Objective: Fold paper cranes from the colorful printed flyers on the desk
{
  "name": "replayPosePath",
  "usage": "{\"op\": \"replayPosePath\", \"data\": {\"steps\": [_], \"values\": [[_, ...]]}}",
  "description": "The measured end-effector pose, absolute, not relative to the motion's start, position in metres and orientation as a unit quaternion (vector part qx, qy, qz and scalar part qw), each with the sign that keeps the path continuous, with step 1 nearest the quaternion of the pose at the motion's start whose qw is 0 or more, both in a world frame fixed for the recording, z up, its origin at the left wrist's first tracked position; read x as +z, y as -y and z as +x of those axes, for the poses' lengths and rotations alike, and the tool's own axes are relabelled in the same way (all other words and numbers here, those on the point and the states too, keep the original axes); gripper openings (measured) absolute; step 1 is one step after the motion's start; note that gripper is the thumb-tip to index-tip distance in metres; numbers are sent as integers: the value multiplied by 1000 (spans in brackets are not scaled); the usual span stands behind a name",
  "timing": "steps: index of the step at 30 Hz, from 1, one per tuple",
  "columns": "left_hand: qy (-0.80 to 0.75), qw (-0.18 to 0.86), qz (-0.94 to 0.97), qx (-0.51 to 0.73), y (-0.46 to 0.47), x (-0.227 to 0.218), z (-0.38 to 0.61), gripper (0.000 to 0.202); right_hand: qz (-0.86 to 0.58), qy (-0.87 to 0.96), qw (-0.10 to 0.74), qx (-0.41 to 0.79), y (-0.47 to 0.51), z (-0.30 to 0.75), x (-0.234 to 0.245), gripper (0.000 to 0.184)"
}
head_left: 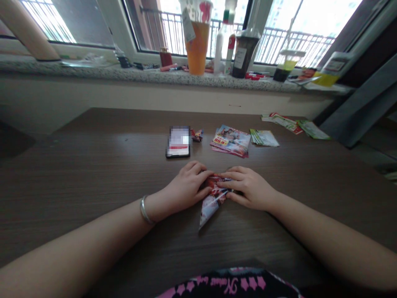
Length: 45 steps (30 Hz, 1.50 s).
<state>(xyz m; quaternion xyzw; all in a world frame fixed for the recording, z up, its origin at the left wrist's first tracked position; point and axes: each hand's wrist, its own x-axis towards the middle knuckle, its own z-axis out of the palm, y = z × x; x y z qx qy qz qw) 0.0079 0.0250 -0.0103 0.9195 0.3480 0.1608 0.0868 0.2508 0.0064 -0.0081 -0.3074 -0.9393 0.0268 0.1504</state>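
Observation:
A glossy printed sheet, folded into a pointed shape [214, 203], lies on the brown table between my two hands. Its pale tip points toward me. My left hand [189, 182], with a silver bangle at the wrist, holds the sheet's left edge between thumb and fingers. From the other side, my right hand [246, 186] holds the paper down with its fingers stretched over the upper right part and the thumb at the edge. The fingers cover some of the folds. Beyond the hands lies a stack of printed leaflets [232, 140].
Left of the leaflets are a phone [178, 142] and a small folded paper piece [197, 135]. To their right lie green-white paper slips [264, 138] and more slips [313, 129]. The windowsill [139, 74] carries a cup of orange drink [197, 45], bottles and pens.

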Motion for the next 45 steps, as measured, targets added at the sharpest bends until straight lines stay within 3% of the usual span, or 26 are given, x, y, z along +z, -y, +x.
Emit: {"op": "replayPosePath", "data": {"steps": [16, 35, 45], "values": [[-472, 143, 853, 173, -27, -13, 12, 34, -295, 941, 153, 58, -4, 247, -5, 37], [-452, 185, 844, 223, -37, -18, 10, 9, -379, 902, 172, 119, 4, 236, -4, 29], [-461, 276, 812, 227, -29, -10, 15, 3, -466, 840, 231, 158, 1, 233, -5, 29]]}}
